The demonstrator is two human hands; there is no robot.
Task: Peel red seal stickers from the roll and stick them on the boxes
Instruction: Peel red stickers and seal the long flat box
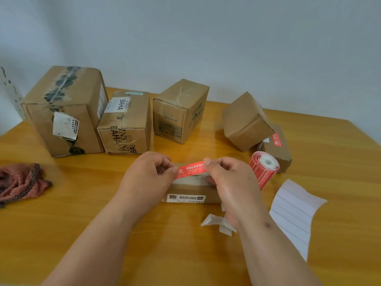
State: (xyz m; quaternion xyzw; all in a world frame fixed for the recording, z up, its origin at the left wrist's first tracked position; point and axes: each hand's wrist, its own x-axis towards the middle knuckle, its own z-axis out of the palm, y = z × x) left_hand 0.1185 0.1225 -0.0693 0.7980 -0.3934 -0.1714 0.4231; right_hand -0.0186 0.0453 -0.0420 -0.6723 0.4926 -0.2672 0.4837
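Left hand (148, 172) and right hand (224, 174) pinched the red sticker's (191, 169) ends, stretched crosswise just above the small box (191, 195).

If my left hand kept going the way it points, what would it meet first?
Probably the right hand, which pinches the other end of the red sticker the left hand holds; depth is unclear.

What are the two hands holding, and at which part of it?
One red seal sticker, above a flat cardboard box. The left hand pinches its left end, the right hand its right end.
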